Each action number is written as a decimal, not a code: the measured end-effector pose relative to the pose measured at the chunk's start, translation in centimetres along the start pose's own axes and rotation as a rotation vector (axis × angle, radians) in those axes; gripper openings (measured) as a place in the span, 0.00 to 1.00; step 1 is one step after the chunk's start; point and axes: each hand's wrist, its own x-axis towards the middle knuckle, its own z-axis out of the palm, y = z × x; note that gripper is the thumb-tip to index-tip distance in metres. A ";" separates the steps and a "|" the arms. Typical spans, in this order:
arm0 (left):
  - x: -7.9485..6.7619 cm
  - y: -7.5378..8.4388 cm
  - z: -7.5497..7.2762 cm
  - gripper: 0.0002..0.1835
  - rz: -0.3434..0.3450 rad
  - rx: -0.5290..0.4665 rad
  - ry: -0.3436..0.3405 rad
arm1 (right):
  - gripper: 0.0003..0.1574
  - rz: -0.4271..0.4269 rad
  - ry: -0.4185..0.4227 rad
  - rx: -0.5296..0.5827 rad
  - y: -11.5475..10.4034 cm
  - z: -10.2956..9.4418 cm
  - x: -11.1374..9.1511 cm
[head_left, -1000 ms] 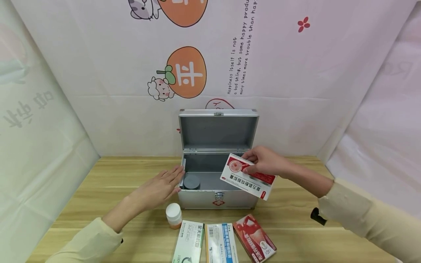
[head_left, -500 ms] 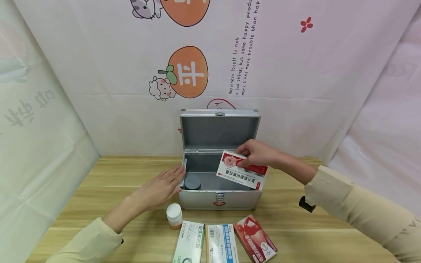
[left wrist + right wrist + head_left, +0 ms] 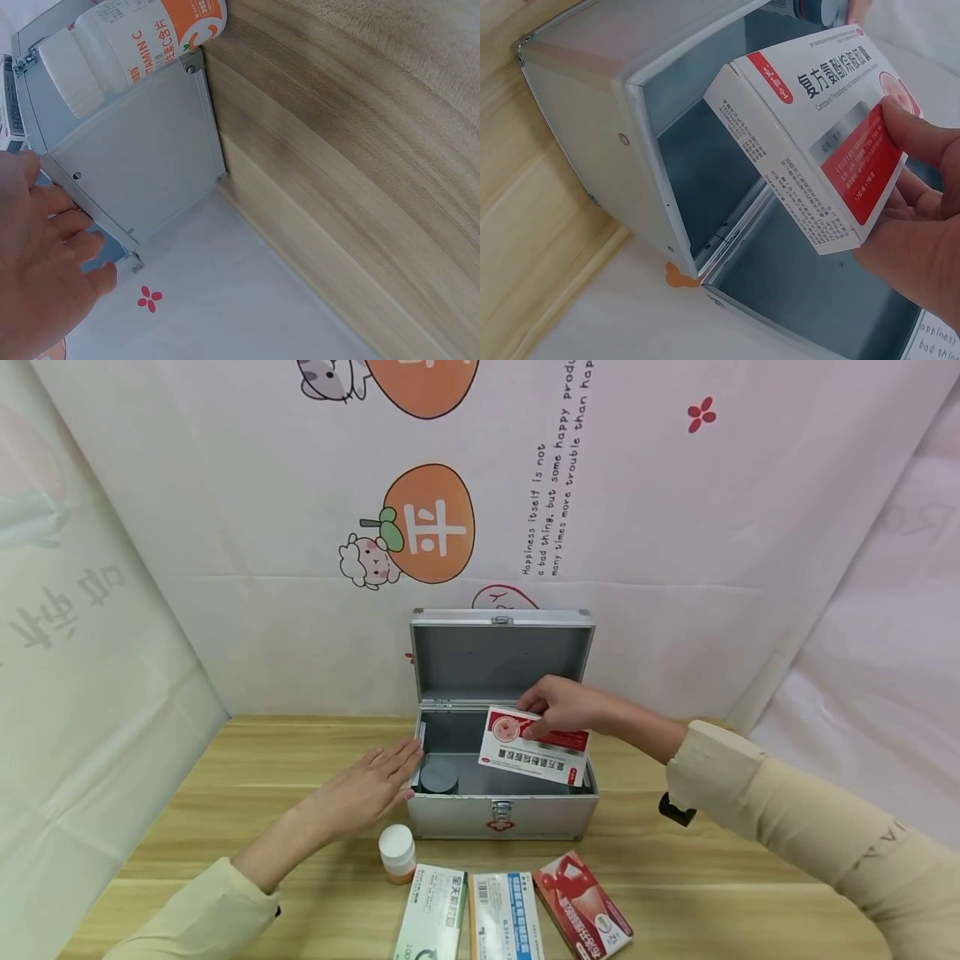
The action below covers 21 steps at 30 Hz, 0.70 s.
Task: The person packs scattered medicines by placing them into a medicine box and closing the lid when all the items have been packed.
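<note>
My right hand (image 3: 568, 703) pinches a white and red medicine box (image 3: 534, 758) by its upper edge, over the opening of a silver first-aid case (image 3: 453, 817). The same medicine box (image 3: 810, 135) shows tilted across the case's mouth in the right wrist view, thumb on its printed face. The case's lid (image 3: 501, 660) stands raised at the back. My left hand (image 3: 367, 785) rests its extended fingers at the case's left rim; in the left wrist view these fingers (image 3: 71, 225) lie along the edge. Inside the case, at the left, is a round grey-lidded container (image 3: 438, 775).
In front of the case stands a white-capped vitamin C bottle (image 3: 397, 852). Beside it lie a green and white box (image 3: 431, 910), a blue and white box (image 3: 506, 914) and a red box (image 3: 583, 906). A printed cloth (image 3: 637, 527) hangs behind the wooden table (image 3: 247, 777).
My right hand has moved left with the medicine box, from the case's right edge to over its opening, and the box has turned more level. The left hand stays at the rim.
</note>
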 end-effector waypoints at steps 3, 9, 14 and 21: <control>0.0 0.0 0.1 0.32 0.002 -0.002 0.004 | 0.19 -0.015 -0.019 -0.024 -0.1 0.1 0.6; 0.0 -0.1 0.1 0.32 0.002 -0.012 0.005 | 0.15 -0.024 -0.074 -0.053 -0.1 0.7 1.6; 0.0 -0.1 0.0 0.32 0.000 -0.014 -0.005 | 0.14 -0.025 -0.111 -0.092 0.0 1.3 2.2; 0.1 -0.1 -0.1 0.32 -0.010 -0.020 -0.016 | 0.14 -0.054 -0.165 -0.153 -0.1 1.8 3.0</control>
